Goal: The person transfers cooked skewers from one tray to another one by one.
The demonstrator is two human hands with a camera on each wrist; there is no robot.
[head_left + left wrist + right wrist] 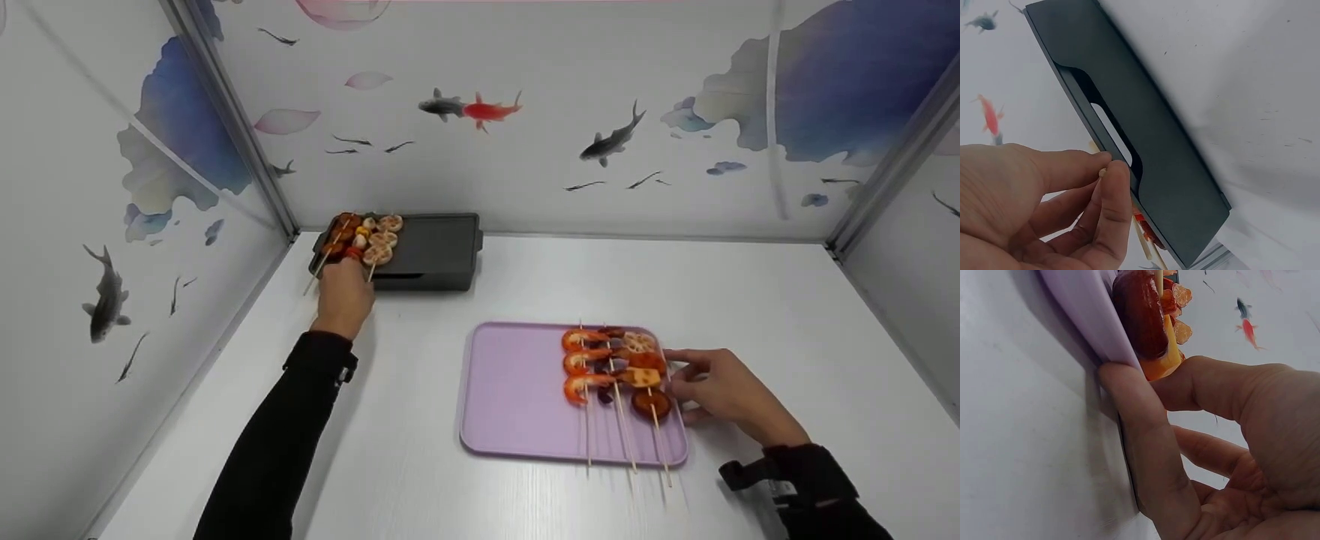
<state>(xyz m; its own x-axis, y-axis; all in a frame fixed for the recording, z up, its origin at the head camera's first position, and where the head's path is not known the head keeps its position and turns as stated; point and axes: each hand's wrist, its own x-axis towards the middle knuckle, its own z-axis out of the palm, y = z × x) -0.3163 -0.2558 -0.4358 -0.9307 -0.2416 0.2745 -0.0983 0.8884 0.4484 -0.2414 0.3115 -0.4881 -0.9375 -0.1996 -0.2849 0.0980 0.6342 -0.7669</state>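
Observation:
At the front left of a dark grey grill (441,247), my left hand (345,298) pinches the stick end (1102,173) of a skewer between thumb and index finger. That mixed skewer (361,241) has white, yellow and red pieces and lies between a brown-chunk skewer (341,231) and one with pale round slices (381,244). My right hand (724,390) holds the right edge of a lilac tray (514,390), the thumb over the rim. On the tray lie a shrimp skewer (577,364), a dark purple-piece skewer (616,365) and one with mixed pieces (646,377).
The grill stands against the decorated back wall (540,172), close to the left wall panel (67,225). White tabletop (390,435) surrounds the tray. Skewer sticks (628,442) jut over the tray's front rim.

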